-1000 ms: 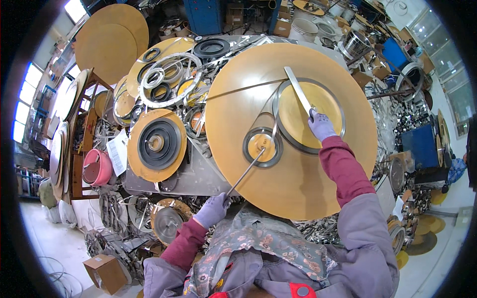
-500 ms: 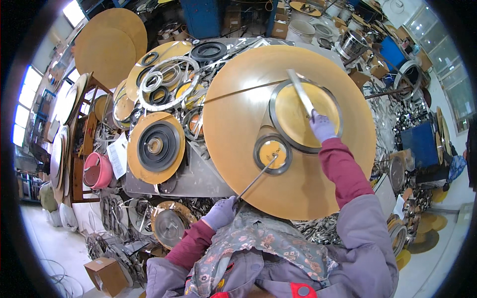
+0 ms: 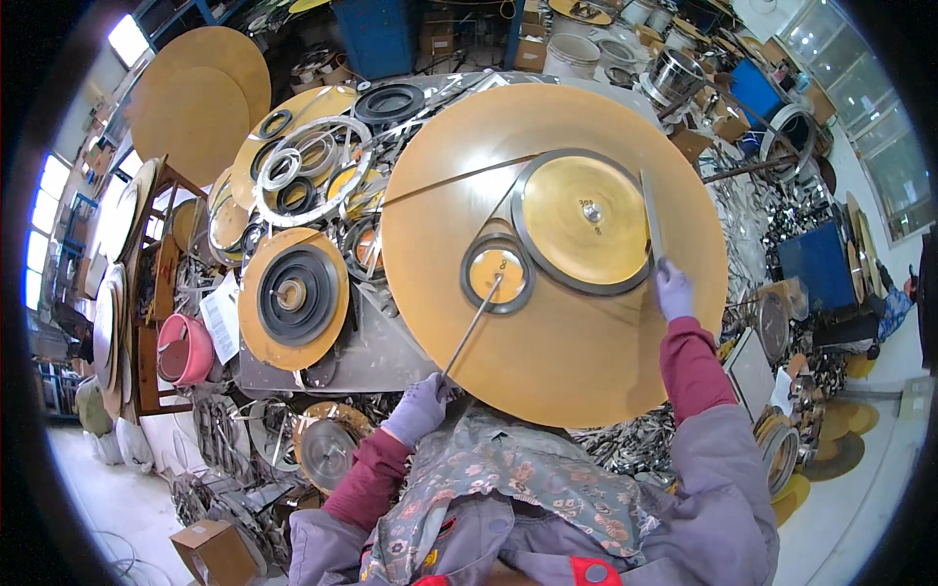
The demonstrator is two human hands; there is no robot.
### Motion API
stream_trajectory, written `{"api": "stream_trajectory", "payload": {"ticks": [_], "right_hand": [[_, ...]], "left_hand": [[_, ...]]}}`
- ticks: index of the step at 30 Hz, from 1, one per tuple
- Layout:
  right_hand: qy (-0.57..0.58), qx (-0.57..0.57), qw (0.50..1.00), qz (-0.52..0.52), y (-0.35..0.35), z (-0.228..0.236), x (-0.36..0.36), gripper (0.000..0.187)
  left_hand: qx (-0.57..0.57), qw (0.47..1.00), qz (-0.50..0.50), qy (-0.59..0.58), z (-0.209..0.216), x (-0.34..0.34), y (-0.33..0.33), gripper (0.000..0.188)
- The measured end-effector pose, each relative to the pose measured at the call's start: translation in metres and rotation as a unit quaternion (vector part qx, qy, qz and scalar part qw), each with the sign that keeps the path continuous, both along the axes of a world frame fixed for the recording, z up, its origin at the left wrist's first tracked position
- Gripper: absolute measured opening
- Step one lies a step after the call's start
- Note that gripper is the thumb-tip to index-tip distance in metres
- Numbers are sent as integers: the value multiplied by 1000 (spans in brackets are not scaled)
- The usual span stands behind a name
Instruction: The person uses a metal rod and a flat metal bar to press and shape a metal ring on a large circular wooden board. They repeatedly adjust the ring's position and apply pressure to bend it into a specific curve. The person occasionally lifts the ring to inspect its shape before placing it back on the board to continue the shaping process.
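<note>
In a purple glove, my left hand (image 3: 415,408) grips the near end of a thin metal rod (image 3: 467,337). The rod's far tip rests at a small yellow disc (image 3: 496,276) with a dark ring around it. A larger yellow disc (image 3: 581,220), also ringed in dark grey, lies beside it to the right. My right hand (image 3: 674,290), gloved too, is closed on the lower end of a flat metal strip (image 3: 651,213). That strip lies along the right edge of the larger disc. Both discs sit on a big round tan plate (image 3: 606,366).
Left of the plate, a worktable (image 3: 376,352) holds a tan disc with black rings (image 3: 293,293) and a large white ring (image 3: 363,161). A pink bucket (image 3: 186,349) stands farther left. Metal scrap (image 3: 625,444) surrounds the plate's near and right sides.
My right hand has moved right and nearer me, taking the strip from across the larger disc to its right edge. The small disc and rod tip have shifted a little left.
</note>
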State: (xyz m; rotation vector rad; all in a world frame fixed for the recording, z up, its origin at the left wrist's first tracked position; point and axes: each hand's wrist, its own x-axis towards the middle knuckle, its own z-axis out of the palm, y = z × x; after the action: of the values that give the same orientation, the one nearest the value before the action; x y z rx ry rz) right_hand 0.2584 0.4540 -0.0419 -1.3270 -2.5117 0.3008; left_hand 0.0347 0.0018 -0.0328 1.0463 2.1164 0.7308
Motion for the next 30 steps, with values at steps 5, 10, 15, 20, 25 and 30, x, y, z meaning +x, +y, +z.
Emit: {"api": "stream_trajectory", "payload": {"ticks": [5, 10, 15, 20, 25, 30], "right_hand": [[-15, -3, 999, 42, -6, 4, -18, 29], [-106, 16, 989, 99, 10, 16, -78, 29], [-166, -42, 976, 136, -20, 36, -135, 27], [-193, -16, 955, 226, -21, 41, -114, 29], [-169, 6, 930, 327, 9, 66, -67, 40], [-1, 26, 974, 223, 87, 48, -2, 50]], "left_hand": [[-13, 1000, -14, 19, -3, -10, -8, 13], [-28, 999, -34, 19, 9, -2, -5, 13], [-40, 999, -19, 14, 11, 3, -9, 13], [-58, 997, -26, 36, 24, 24, -15, 11], [-91, 995, 26, 16, 39, 68, -26, 11], [-128, 987, 88, -45, 56, 118, -25, 13]]}}
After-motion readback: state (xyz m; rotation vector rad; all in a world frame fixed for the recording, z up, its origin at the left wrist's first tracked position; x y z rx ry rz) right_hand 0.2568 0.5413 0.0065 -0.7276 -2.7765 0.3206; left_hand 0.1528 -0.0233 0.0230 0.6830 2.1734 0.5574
